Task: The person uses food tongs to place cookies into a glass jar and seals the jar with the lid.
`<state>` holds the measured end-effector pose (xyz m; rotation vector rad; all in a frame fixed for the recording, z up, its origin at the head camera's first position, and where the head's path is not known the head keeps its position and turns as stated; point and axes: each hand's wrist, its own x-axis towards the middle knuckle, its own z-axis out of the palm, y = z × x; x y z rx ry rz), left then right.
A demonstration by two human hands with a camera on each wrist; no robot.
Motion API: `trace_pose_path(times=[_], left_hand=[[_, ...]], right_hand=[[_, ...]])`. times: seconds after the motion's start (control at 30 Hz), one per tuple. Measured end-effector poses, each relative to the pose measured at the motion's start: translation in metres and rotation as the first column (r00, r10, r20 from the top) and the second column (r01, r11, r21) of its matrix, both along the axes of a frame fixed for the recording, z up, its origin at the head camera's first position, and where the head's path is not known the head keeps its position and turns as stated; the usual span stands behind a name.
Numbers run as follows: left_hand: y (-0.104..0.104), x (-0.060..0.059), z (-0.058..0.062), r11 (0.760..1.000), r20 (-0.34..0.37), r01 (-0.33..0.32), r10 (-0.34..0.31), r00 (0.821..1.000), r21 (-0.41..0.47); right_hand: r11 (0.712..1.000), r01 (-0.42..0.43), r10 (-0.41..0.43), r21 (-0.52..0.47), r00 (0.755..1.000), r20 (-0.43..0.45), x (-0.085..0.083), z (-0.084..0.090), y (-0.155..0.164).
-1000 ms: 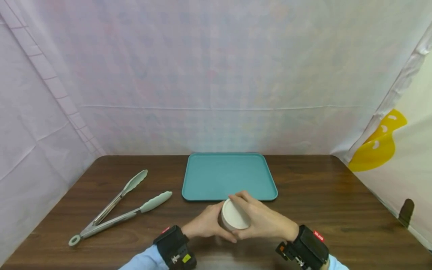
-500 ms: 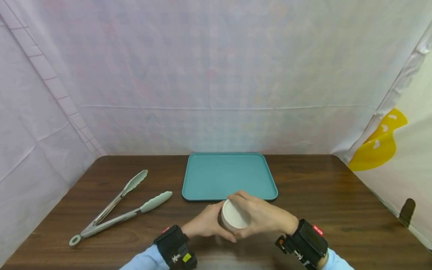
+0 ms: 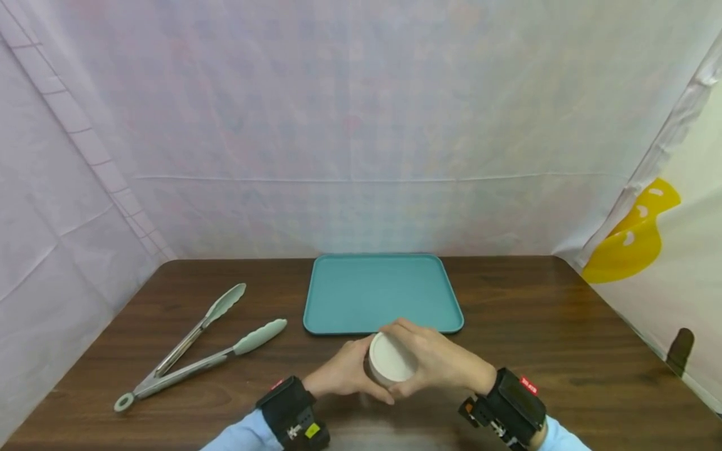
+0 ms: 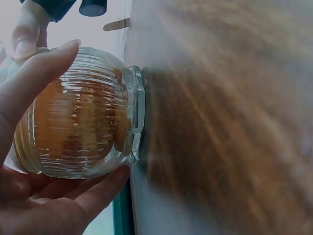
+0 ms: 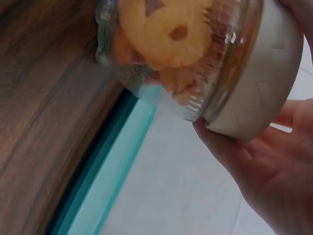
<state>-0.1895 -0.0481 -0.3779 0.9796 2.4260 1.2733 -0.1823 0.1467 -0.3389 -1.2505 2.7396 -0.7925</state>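
Note:
A ribbed glass jar (image 4: 83, 112) with a white lid (image 3: 390, 365) and golden cookies (image 5: 161, 29) inside stands on the dark wooden table (image 3: 564, 351), just in front of the teal tray (image 3: 383, 293). My left hand (image 3: 348, 373) wraps round the glass body from the left; its palm and fingers (image 4: 34, 93) cradle the ribs. My right hand (image 3: 431, 360) curls over the top and grips the lid (image 5: 264, 73), fingers (image 5: 230, 152) round its rim. The jar's base touches the tabletop in the left wrist view.
Metal tongs (image 3: 197, 347) with pale green tips lie open on the left of the table. The tray holds nothing. Pale cloth walls enclose the back and sides. A yellow shape (image 3: 632, 241) shows on the right curtain.
My right wrist has shifted slightly left and up while the hand keeps its grip on the lid. The jar and left hand stay in place.

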Motion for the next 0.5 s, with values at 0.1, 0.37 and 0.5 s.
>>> trace_pose_path(times=[0.1, 0.37, 0.5], left_hand=[[0.000, 0.000, 0.001, 1.000, 0.010, -0.007, 0.007, 1.000, 0.003], [0.000, 0.001, 0.001, 1.000, 0.035, -0.010, 0.010, 0.999, -0.006], [0.000, 0.000, 0.001, 1.000, 0.041, -0.009, 0.009, 0.999, -0.002]], right_hand=[[1.000, 0.022, -0.023, -0.019, 0.998, -0.057, 0.001, -0.003, -0.001], [0.988, 0.146, -0.154, -0.056, 0.967, -0.202, 0.011, -0.010, -0.005], [0.976, 0.206, -0.218, -0.072, 0.945, -0.243, 0.015, -0.014, -0.008]])
